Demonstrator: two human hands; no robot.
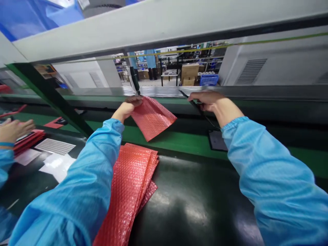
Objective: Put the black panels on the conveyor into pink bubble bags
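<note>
My left hand is raised over the green conveyor and grips the top edge of a red bubble-wrap bag, which hangs tilted in the air. To the right, my right hand is closed on a thin flat black item that slants down toward the belt. Both arms wear blue sleeves. A stack of red bubble-wrap bags lies on the dark table below my left arm.
Another person's hand in a blue sleeve rests at the far left over red bags. White sheets lie beside them. A black flat piece lies on the belt. A green post slants across the left.
</note>
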